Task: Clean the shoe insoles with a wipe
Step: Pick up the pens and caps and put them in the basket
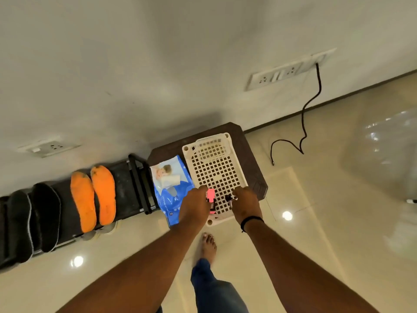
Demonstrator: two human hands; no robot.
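Note:
Two orange insoles point(92, 199) lie side by side on a black rack point(135, 181), with several black insoles point(33, 220) further left on it. A blue pack of wipes point(171, 188) lies on a dark stool point(252, 159) next to a white perforated basket point(216, 163). Both my hands are over the basket's near end. My left hand point(195, 205) pinches a small pink object point(211, 195) at its fingertips. My right hand point(246, 203) has its fingers closed on a small black object point(230, 197). What these two objects are cannot be made out.
The stool stands against a white wall with socket plates point(277, 75). A black cable point(309, 109) hangs from one plate and trails onto the glossy tiled floor. My bare foot point(208, 245) stands in front of the stool. A pale shoe point(106, 230) sits under the rack.

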